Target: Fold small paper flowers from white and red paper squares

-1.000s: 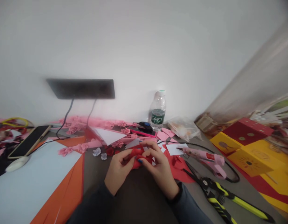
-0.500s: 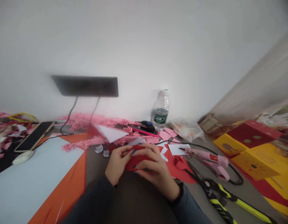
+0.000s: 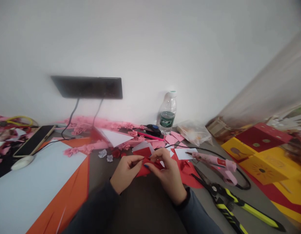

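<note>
In the head view, a piece of red paper [image 3: 142, 172] is pinched by the left hand [image 3: 124, 171] and the right hand [image 3: 168, 177], with thumbs and fingers closed on it. It is held over the tabletop [image 3: 100, 175], well in from the far edge by the wall [image 3: 140, 48]. Some folds are hidden. The paper looks light, thin and easily torn, so its outer edges should be held gently.

Lone head-worn view, forward and down, hands [image 3: 171, 177] near, wall [image 3: 145, 42] beyond
</note>
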The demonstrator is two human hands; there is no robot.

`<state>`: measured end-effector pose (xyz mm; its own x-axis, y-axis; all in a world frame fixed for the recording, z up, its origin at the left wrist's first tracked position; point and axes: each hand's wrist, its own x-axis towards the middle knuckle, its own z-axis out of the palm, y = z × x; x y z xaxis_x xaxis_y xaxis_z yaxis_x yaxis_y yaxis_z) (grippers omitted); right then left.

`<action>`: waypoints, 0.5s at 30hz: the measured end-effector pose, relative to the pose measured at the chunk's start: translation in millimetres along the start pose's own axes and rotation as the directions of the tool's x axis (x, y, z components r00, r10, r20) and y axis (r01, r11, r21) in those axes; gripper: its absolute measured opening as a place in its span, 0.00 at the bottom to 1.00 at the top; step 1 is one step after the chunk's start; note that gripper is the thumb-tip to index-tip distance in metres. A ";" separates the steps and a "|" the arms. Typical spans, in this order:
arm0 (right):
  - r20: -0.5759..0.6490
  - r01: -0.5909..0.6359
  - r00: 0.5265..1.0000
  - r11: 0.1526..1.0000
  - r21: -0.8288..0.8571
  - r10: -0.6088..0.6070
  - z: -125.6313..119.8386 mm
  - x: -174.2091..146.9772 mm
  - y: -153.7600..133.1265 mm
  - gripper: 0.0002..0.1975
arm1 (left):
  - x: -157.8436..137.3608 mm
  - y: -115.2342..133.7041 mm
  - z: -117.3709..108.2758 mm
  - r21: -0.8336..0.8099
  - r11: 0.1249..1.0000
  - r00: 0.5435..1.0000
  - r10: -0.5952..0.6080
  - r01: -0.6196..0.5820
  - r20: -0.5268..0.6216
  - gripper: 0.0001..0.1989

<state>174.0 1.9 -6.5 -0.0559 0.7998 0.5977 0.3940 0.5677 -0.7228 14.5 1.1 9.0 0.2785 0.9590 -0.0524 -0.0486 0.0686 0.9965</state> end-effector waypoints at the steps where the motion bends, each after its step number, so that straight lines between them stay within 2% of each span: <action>1: -0.011 -0.019 1.000 1.000 0.003 0.019 0.2 -0.4 0.5 0.08 | -0.5 2.1 0.8 -0.005 1.000 1.000 -0.008 0.008 0.005 0.11; 7: -0.036 -0.056 0.998 0.998 -0.007 0.055 0.0 -1.2 0.8 0.10 | -2.2 2.0 2.5 -0.014 1.000 1.000 0.016 -0.016 -0.004 0.15; 12: -0.048 -0.043 0.998 0.998 -0.040 0.041 -0.3 -2.3 -1.1 0.10 | -1.4 0.0 1.6 0.083 0.991 0.991 0.115 -0.109 -0.068 0.13; 15: -0.057 -0.042 0.998 0.997 -0.057 0.039 -0.4 -2.7 -1.7 0.10 | -1.0 1.5 1.7 0.110 0.986 0.988 0.136 -0.128 -0.067 0.12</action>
<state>173.9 -1.3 -6.8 0.0121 0.8089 0.5878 0.4473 0.5213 -0.7267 15.7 -0.2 10.7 0.2041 0.9758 0.0792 0.0215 -0.0853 0.9961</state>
